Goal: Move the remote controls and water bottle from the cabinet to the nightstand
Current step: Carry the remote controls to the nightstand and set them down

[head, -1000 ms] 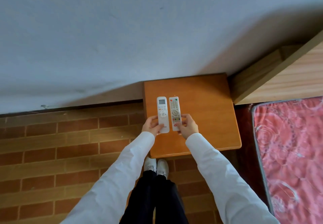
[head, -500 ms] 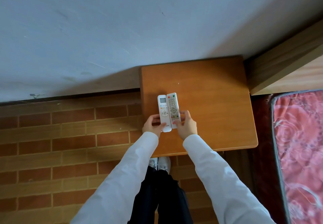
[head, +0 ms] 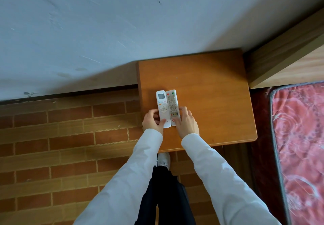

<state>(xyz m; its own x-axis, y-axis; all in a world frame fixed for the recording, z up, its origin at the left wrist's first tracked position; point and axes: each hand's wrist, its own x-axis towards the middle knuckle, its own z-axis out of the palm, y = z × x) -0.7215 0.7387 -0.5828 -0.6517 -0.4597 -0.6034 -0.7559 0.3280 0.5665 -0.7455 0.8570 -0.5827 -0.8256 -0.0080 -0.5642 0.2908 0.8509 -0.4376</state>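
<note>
Two white remote controls lie side by side, touching, on the left part of the orange wooden nightstand [head: 206, 84]. The left remote [head: 162, 105] has a small screen at its far end. The right remote [head: 172, 102] carries many buttons, with a red and a green one at its far end. My left hand [head: 152, 122] grips the near end of the screen remote, thumb on top. My right hand [head: 186, 122] holds the near end of the button remote, fingers along its right side. No water bottle is in view.
The nightstand stands against a pale wall [head: 122, 23]. A bed with a red patterned mattress [head: 301, 145] and a wooden headboard [head: 287, 56] lies close to its right. Brick-pattern floor [head: 61, 145] spreads to the left. My shoe [head: 164, 160] shows under the nightstand's front edge.
The two remotes came together until they touch and shifted slightly towards the near edge, with both hands still on them. The view moved closer to the nightstand.
</note>
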